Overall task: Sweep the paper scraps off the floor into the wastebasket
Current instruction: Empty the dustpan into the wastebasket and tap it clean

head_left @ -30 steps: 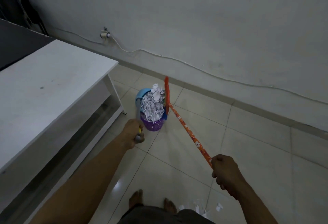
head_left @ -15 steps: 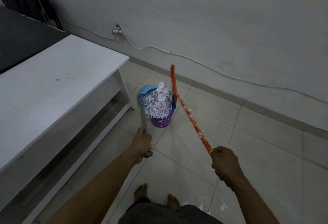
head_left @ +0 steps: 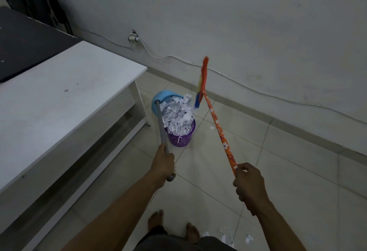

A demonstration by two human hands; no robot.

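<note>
A purple wastebasket [head_left: 181, 137] stands on the tiled floor, heaped above its rim with white paper scraps [head_left: 176, 114]. My left hand [head_left: 163, 162] grips the grey handle of a blue dustpan [head_left: 161, 96], which is tipped over the basket's far side. My right hand [head_left: 248, 183] holds the orange flowered stick of a broom [head_left: 218, 129]; its orange, yellow and blue head [head_left: 202, 84] is raised off the floor beside the heap. One loose scrap [head_left: 211, 127] lies right of the basket. More scraps [head_left: 234, 236] lie by my right foot.
A white low table [head_left: 65, 99] with a lower shelf stands close on the left of the basket. A wall socket [head_left: 132, 38] and a cable [head_left: 248, 88] run along the wall behind. My bare feet [head_left: 174, 225] stand on the tiles near the bottom edge.
The broom head has lifted up and away from the heap. The dustpan handle has drawn back toward me in my left hand, and a scrap now lies right of the basket.
</note>
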